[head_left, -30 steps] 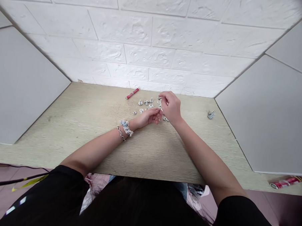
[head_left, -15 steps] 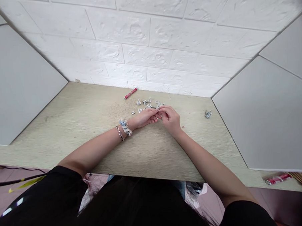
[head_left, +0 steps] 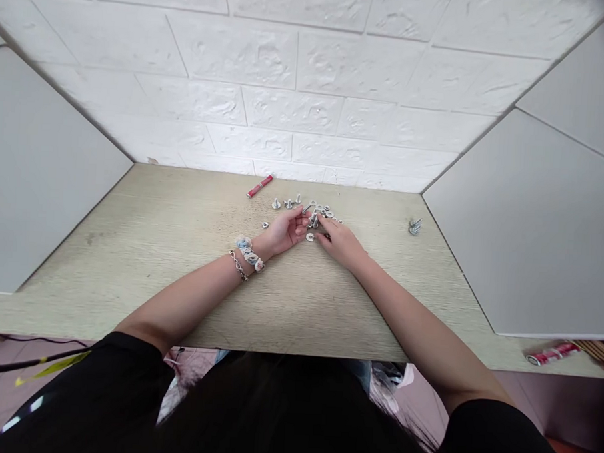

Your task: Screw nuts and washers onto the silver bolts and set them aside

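Note:
My left hand (head_left: 286,232) is palm-up with curled fingers. A slim metal bolt (head_left: 306,208) juts out at its thumb tip and appears to be held there. Facing it, my right hand (head_left: 346,245) rests low over the table, thumb and index finger apart, with nothing visibly gripped. Between the two hands stand silver bolts (head_left: 313,220), close to the right fingertips. A flat washer (head_left: 310,237) lies just below them. Several washers and nuts (head_left: 329,214) are scattered behind my right hand, partly hidden by it.
Left of the pile stand several bolts (head_left: 276,204), with a single nut (head_left: 265,225) nearer me. A red tube (head_left: 260,186) lies toward the brick-patterned wall. More bolts (head_left: 415,226) form a cluster at the right. Another red tube (head_left: 551,354) is at the front right edge, beside thin sticks.
My hands have parted from fingertip contact. The left drew slightly left, and the right lowered and opened beside the bolts. The bolts and a washer between them now show.

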Available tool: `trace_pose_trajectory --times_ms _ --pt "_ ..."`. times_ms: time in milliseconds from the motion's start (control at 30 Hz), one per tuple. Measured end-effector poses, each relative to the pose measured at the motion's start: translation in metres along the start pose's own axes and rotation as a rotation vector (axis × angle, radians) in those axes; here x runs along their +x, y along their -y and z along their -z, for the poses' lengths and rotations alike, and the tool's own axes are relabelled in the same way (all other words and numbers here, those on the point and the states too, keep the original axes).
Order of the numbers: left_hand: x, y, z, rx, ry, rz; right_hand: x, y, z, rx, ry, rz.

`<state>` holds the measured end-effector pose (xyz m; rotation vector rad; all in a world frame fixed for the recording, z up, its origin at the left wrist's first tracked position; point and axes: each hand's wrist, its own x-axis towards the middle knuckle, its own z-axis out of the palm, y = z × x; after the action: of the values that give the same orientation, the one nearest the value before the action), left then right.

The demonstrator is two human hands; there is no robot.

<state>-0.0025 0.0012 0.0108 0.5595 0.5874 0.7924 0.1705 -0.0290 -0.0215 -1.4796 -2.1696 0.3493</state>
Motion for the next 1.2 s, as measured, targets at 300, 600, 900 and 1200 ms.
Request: trace_pose_trajectory --times_ms 300,600,900,1200 --pt "0.000 0.001 0.000 0.018 0.018 -0.016 0.002 0.000 0.002 -0.054 -0.118 -0.057" --pt "0.000 0.002 0.001 0.048 0.041 -0.020 -0.002 0.007 0.011 -0.155 -0.070 -0.129" --pt "0.002 0.003 0.003 0.058 0.041 -0.013 -0.001 0.003 0.007 -0.128 -0.047 -0.078" --pt "0.002 0.003 0.003 0.047 0.031 -0.002 -0.005 0.010 0.007 -0.196 -0.041 -0.140"
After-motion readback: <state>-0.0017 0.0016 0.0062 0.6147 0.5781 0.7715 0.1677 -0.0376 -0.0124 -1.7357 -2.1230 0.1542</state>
